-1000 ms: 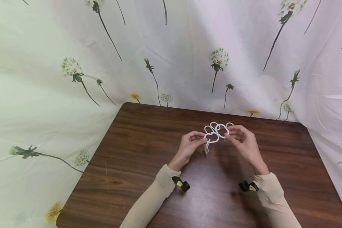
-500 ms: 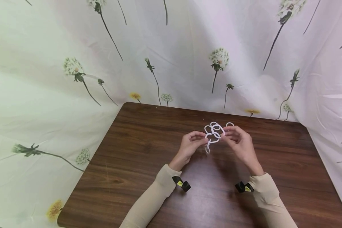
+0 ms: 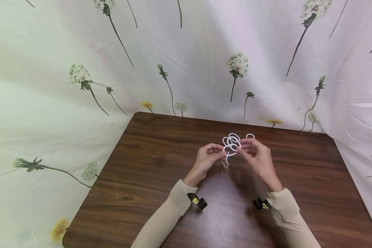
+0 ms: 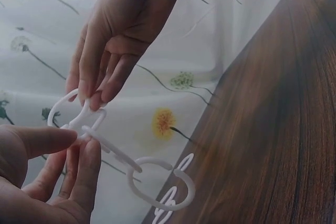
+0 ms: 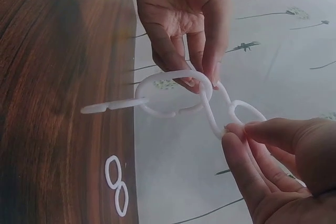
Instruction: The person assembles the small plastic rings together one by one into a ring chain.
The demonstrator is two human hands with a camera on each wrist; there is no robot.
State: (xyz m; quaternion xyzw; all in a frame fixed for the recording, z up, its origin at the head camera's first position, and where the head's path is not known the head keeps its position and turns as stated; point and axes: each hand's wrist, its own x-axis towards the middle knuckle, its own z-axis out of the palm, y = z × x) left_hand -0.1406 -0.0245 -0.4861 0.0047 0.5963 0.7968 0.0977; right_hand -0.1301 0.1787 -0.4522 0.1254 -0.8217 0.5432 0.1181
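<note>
My left hand (image 3: 204, 160) pinches a white C-shaped plastic link (image 3: 231, 154) between thumb and fingertips, held above the table. Opposite it, my right hand (image 3: 260, 162) pinches another white link (image 5: 210, 114), brought up against the first. The two overlap in the head view; in the right wrist view they cross near the left fingertips. Below my left hand dangles a further link (image 3: 225, 164), joined to the held ones. The left wrist view shows a hanging link with a small gap (image 4: 189, 192). Fingers partly hide where the held links meet.
Several loose white rings lie on the dark wooden table (image 3: 148, 165) beyond my hands, one ring (image 3: 250, 134) apart behind my right fingers. A pair of rings (image 5: 107, 171) touches near the table's far edge. A flower-print cloth (image 3: 198, 69) hangs behind the table.
My right hand has moved left with its link, closer to my left hand, and the two held links now overlap. The left hand has stayed nearly still.
</note>
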